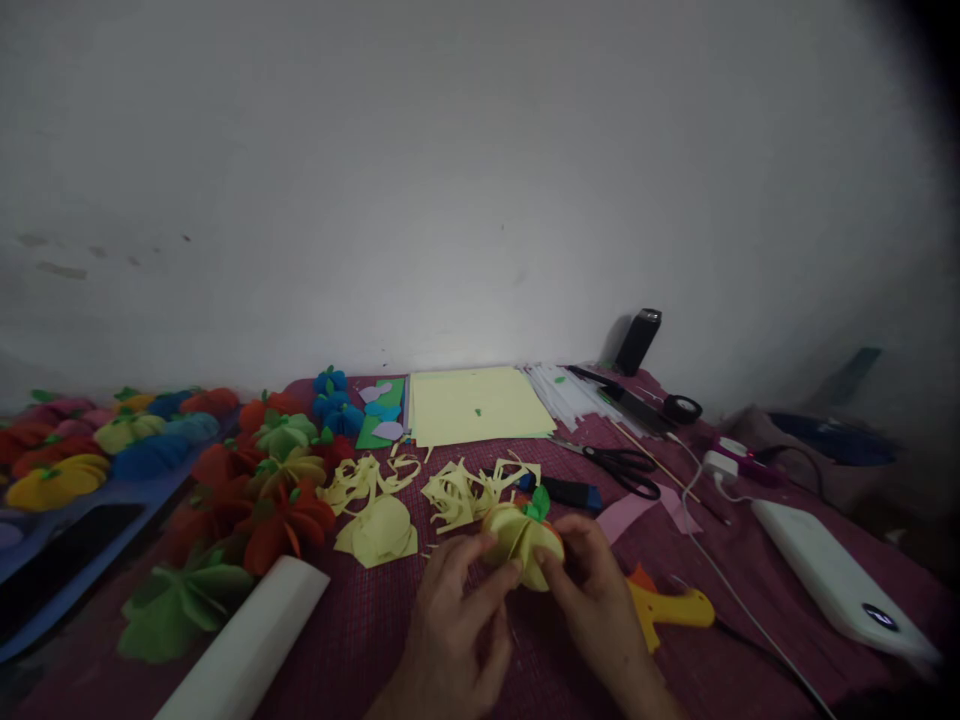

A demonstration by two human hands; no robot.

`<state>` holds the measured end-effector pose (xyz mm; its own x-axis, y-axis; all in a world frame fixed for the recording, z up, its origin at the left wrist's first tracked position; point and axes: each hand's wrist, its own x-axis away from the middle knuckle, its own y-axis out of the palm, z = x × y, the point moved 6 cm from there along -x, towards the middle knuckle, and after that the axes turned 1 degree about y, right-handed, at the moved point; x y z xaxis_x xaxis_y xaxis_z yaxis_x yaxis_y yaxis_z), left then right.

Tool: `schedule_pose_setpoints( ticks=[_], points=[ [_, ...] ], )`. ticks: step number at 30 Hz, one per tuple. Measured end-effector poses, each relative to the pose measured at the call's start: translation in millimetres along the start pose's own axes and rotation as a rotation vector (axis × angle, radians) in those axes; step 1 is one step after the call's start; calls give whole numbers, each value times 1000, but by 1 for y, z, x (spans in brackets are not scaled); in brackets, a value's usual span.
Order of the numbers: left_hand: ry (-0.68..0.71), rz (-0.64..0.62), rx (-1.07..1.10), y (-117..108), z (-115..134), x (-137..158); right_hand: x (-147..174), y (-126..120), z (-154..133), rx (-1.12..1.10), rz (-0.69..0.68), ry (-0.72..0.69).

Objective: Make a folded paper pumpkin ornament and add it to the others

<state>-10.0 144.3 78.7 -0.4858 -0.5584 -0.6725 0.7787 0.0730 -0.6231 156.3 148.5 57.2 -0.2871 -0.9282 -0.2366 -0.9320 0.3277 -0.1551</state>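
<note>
A: Report the nearest items first.

B: The left hand (pixel 450 620) and the right hand (pixel 592 590) meet at the near edge of the maroon cloth (pixel 375 620). Both are closed around a yellow paper flower (pixel 523 540) with a small green leaf on top. The left fingers pinch its left side; the right fingers pinch its right side. The flower is lifted just above the cloth, between the two hands.

A: What lies beside the hands?

B: A yellow glue gun (pixel 667 607) lies just right of the right hand, its cord running off to the right. A white roll (pixel 247 645) lies to the left, with a green paper flower (pixel 176 605) beside it.

A: And farther back?

B: Yellow paper scraps (pixel 457 490) and folded yellow circles (pixel 379 532) lie beyond the hands. A cluster of red and green flowers (pixel 270 480) sits to the left. Black scissors (pixel 622 468) lie to the right, a white power bank (pixel 832 580) further right. A stack of yellow sheets (pixel 476 405) lies near the wall (pixel 450 180), and a black cylinder (pixel 638 341) leans against that wall.
</note>
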Motion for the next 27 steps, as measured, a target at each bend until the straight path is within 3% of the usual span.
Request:
schedule_pose_setpoints(
  ticks=[6, 12, 16, 21, 27],
  points=[
    [33, -31, -125, 4, 4, -2, 2, 0, -6, 190, -55, -157],
    [33, -62, -138, 4, 13, -10, 6, 5, -9, 230, -104, -161],
    [32, -48, -126, 3, 14, -9, 4, 5, -11, 272, -66, -163],
    [-58, 40, -85, 2, 2, -7, 1, 0, -8, 247, 24, -152],
    [-244, -43, 34, 8, -9, -9, 4, 3, -8, 202, -26, -137]
  ],
)
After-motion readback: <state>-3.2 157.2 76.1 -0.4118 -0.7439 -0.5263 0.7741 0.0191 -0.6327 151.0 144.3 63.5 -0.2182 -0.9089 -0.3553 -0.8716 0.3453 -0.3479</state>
